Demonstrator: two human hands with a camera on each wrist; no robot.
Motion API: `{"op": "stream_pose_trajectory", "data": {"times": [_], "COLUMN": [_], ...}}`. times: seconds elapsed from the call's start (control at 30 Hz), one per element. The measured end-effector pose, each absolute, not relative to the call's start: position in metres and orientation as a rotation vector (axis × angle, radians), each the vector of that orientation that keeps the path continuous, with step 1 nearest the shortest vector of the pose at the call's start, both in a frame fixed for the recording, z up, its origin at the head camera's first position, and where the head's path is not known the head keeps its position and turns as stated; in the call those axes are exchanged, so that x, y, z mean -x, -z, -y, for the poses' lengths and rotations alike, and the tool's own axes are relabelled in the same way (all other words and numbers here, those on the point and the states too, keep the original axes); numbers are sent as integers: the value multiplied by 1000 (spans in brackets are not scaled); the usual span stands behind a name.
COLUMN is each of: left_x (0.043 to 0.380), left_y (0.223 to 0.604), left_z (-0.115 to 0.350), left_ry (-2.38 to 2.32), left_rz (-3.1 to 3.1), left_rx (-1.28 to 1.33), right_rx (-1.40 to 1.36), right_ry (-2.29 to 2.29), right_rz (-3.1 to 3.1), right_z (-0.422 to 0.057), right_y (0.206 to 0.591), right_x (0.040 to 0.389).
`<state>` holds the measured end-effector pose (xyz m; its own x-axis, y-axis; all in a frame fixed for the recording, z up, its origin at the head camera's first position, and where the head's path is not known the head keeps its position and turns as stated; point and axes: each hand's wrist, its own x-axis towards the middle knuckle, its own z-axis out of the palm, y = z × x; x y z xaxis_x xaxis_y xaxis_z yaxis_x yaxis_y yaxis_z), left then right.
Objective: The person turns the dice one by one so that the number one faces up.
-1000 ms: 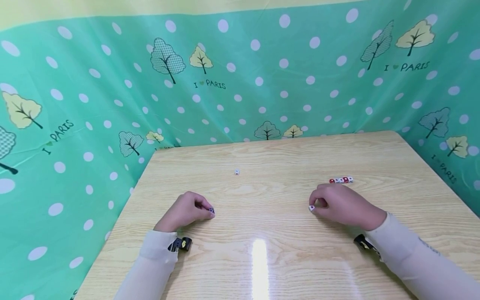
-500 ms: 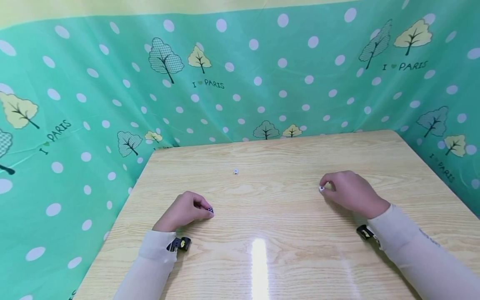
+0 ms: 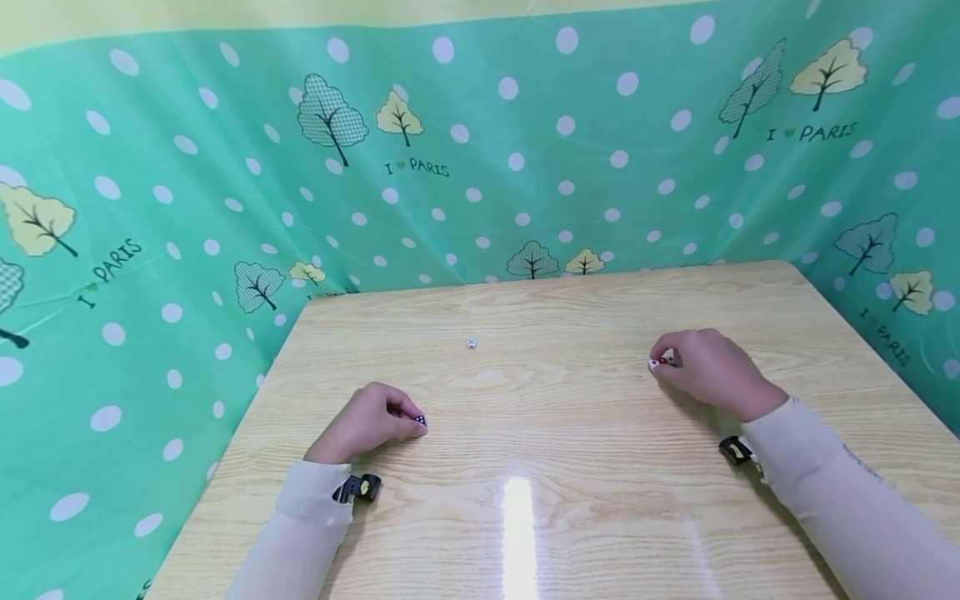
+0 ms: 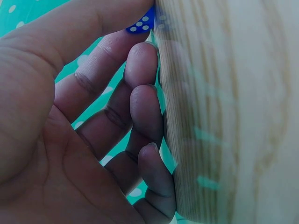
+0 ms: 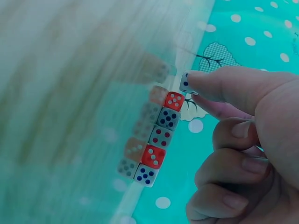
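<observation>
Between its thumb and forefinger, my left hand [image 3: 369, 422] pinches a blue die with white pips [image 4: 141, 22], low at the tabletop. The other left fingers are bent, their tips near the wood. On the right side of the table, my right hand [image 3: 708, 371] pinches a white die [image 5: 184, 83] by thumb and forefinger. That die is beside the red end die [image 5: 174, 101] of a straight row of red and white dice [image 5: 161, 136]. In the head view the right hand covers most of this row.
A lone white die [image 3: 472, 343] lies towards the back of the wooden table [image 3: 525, 408], left of the middle. A green dotted curtain [image 3: 450, 192] hangs behind the table and along its sides. A bright light reflection crosses the front of the tabletop.
My right hand has carried the white die away from me and to the right, up to the near end of the row, and now hides most of it. The left hand stays put.
</observation>
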<state>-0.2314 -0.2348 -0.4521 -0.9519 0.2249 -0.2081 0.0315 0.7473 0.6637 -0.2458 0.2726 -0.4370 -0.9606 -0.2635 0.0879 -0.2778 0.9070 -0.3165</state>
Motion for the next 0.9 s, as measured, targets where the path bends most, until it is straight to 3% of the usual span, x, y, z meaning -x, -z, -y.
{"op": "stream_pose_trajectory", "data": {"times": [0.9], "left_x": [233], "left_y": [454], "left_z": [235], "left_ry": [-1010], "left_rz": [-2684], "left_rx": [-215], "right_rx": [-376], "right_ry": [-568], "right_rz": [3095], "right_z": [-276], "right_y": [438], "right_x": [255]}}
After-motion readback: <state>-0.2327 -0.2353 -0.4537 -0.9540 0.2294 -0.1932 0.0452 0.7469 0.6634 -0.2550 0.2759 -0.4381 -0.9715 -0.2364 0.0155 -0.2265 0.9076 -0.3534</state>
